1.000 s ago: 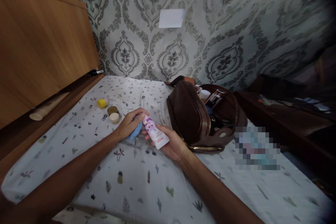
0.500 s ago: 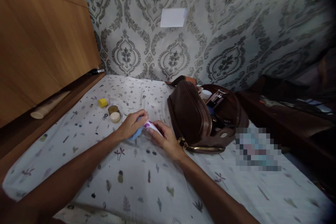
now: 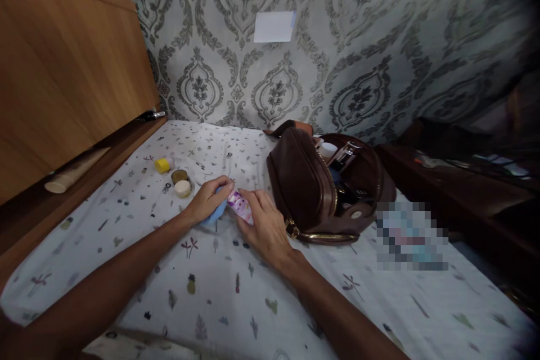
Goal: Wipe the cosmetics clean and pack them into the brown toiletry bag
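My left hand (image 3: 211,198) is closed on a light blue cloth (image 3: 216,214), which bunches under its fingers. Its fingertips meet the upper left end of a small white-and-purple tube-like container (image 3: 239,205) with a pink pattern. My right hand (image 3: 266,225) grips this container from the right, fingers over its far side and thumb along the near side. The container is tilted above the patterned white sheet (image 3: 236,304); its lower end is partly hidden by my right hand. Just right of my hands sits a brown leather bag (image 3: 295,174), unzipped.
Inside the bag are a white-capped jar (image 3: 327,150) and other small items. Left of my hands lie a yellow-capped item (image 3: 162,165), an olive round container (image 3: 179,176) and a cream one (image 3: 183,188). A beige tube (image 3: 76,170) rests on the wooden ledge. A blurred patch (image 3: 411,236) covers something at right.
My right hand has turned over the container, its back now facing up more. More of the container's purple-and-pink print shows. The view has shifted slightly.
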`<action>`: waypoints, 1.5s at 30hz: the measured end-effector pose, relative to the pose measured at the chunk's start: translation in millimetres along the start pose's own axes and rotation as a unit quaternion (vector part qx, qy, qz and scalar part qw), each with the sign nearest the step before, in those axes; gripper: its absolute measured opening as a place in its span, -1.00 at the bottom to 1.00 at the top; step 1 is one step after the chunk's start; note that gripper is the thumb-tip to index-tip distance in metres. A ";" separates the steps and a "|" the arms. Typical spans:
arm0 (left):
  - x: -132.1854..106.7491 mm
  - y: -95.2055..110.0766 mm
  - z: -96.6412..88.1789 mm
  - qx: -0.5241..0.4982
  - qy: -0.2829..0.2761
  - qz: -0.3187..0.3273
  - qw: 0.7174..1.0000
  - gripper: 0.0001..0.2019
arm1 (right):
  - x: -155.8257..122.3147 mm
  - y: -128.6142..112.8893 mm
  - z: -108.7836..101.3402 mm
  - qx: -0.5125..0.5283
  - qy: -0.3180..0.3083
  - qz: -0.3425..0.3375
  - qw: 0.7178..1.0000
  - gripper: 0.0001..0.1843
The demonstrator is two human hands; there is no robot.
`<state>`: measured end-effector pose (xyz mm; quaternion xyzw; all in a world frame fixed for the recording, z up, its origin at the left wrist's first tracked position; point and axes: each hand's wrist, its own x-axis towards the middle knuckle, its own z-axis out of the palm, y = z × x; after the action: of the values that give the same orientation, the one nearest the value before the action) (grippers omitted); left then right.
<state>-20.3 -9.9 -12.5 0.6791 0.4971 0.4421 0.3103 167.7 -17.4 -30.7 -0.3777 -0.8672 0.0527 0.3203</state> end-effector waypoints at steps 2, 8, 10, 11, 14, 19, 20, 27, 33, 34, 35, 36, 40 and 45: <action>0.1 -1.2 -0.5 -0.006 -0.005 0.001 1.000 -0.69 | -0.5 1.9 2.0 0.000 -0.001 0.008 1.000 -0.49; 0.3 -3.3 -2.6 -0.025 -0.023 0.001 0.999 -0.67 | -0.4 6.9 5.2 0.039 0.014 0.044 0.998 -0.44; 0.5 -2.1 -3.2 -0.031 -0.024 0.001 0.999 -0.68 | 0.7 7.4 4.2 0.070 0.010 0.054 0.996 -0.45; 0.6 -1.1 -3.6 -0.036 -0.024 0.003 0.999 -0.69 | 1.5 7.0 3.2 0.089 0.007 0.063 0.994 -0.45; 1.2 2.1 -5.0 -0.055 -0.023 0.007 0.998 -0.70 | 3.9 3.8 -1.6 0.155 -0.013 0.104 0.982 -0.44; 1.6 2.6 -7.3 -0.074 -0.018 0.008 0.997 -0.69 | 5.7 -2.3 -10.4 0.239 -0.047 0.142 0.959 -0.46; 1.6 2.0 -7.7 -0.076 -0.018 0.008 0.997 -0.69 | 5.7 -2.4 -11.4 0.251 -0.052 0.142 0.956 -0.46; 0.5 2.3 -7.3 -0.099 -0.020 0.003 0.995 -0.66 | 8.0 0.7 -6.6 0.458 -0.094 0.212 0.858 -0.41; -0.6 -0.2 -5.3 -0.154 -0.032 -0.033 0.987 -0.60 | 11.6 -3.6 -7.3 0.678 -0.123 0.319 0.651 -0.51; -0.6 -1.6 -5.3 -0.154 -0.032 -0.033 0.987 -0.59 | 11.8 -4.0 -7.9 0.692 -0.126 0.324 0.632 -0.54; -0.7 -2.9 -5.3 -0.152 -0.030 -0.034 0.987 -0.59 | 11.9 -4.2 -8.3 0.703 -0.128 0.327 0.618 -0.56; -0.9 -3.9 -5.1 -0.153 -0.028 -0.036 0.987 -0.58 | 11.8 -4.3 -8.5 0.711 -0.131 0.328 0.608 -0.57; -1.6 -2.5 -2.2 -0.153 -0.019 -0.052 0.987 -0.56 | 10.8 -5.2 -6.4 0.724 -0.132 0.334 0.590 -0.57; -1.2 3.8 3.0 -0.079 0.045 -0.021 0.996 -0.58 | 9.9 -6.0 -1.8 0.718 -0.106 0.326 0.606 -0.54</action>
<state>-16.2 -12.2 -10.8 0.6214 0.4882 0.5033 0.3496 160.0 -15.2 -22.1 -0.2757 -0.3982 0.7991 0.3562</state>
